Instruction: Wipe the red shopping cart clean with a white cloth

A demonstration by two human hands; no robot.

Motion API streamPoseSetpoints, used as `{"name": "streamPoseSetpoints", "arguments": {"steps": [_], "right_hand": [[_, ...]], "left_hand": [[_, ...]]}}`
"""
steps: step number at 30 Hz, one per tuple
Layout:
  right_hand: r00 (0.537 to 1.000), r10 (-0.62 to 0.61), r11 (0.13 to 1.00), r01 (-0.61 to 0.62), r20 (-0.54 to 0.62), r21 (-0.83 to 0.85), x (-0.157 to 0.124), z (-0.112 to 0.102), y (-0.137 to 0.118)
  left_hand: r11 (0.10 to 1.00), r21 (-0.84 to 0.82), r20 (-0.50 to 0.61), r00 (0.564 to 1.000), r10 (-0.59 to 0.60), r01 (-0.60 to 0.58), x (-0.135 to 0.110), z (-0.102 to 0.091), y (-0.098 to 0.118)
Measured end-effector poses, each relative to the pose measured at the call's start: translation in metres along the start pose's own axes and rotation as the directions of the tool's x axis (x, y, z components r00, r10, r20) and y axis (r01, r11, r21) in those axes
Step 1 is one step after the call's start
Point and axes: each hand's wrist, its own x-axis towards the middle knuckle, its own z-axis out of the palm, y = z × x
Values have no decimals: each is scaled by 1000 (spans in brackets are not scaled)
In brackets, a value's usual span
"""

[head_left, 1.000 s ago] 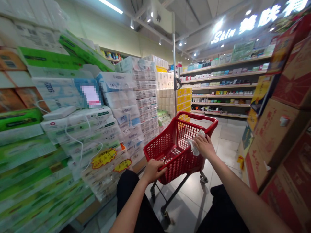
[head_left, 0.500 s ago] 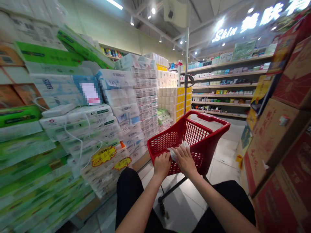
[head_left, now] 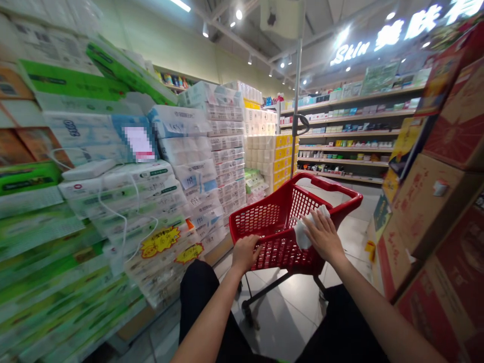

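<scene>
A red plastic shopping cart stands in front of my knees, its near side toward me. My left hand is closed over the near rim, toward the rim's left end. Farther right on that same rim, my right hand presses a white wipe against the plastic, with its fingers laid over the cloth. Part of the wipe shows beyond the fingertips and part hangs down the near side. The palm hides the rest.
Stacked tissue packs with yellow price tags line the left. Cardboard boxes rise on the right. A metal pole stands behind the cart. Product shelves fill the back.
My right hand has slid right along the cart's rim with the wipe, away from my left hand. The left hand has shifted slightly left, still on the rim.
</scene>
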Motion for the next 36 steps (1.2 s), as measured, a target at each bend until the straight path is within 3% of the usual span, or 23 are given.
{"name": "streamPoseSetpoints", "arguments": {"steps": [3,7,9,12,15,19,22,24,27,32,36], "right_hand": [[998,53,998,-51,-37,41,-4,10,-38],[998,-58,989,61,-24,137,-13,19,-102],[993,-116,979,116,-11,168,-15,17,-120],[976,-214,964,207,24,167,-17,11,-112],[969,-241,965,232,56,124,-17,5,-75],[996,-89,995,88,31,38,-14,-1,-17],[1000,-4,1000,4,-1,17,-14,-1,-2],[998,49,998,-48,-28,29,-15,3,-12],[995,88,994,-85,-48,66,-19,13,-46],[999,-38,991,39,-11,131,-28,20,-101],[985,-170,978,165,30,132,-31,13,-92]], "left_hand": [[1000,2,-5,1000,-21,21,1,1,2],[999,12,-2,999,-34,34,1,-1,4],[999,16,5,1000,-29,29,0,-2,3],[1000,8,6,1000,-2,2,0,-4,0],[1000,-5,3,1000,13,-13,0,-5,-2],[1000,0,0,1000,13,-13,0,-3,-4],[1000,4,-1,1000,15,-15,0,-1,-3],[1000,8,-6,1000,14,-14,0,-1,-3],[1000,18,-11,1000,3,-3,0,0,-2],[999,31,-10,1000,-11,11,1,-1,-2],[999,33,5,1000,-9,9,0,-2,-1]]}}
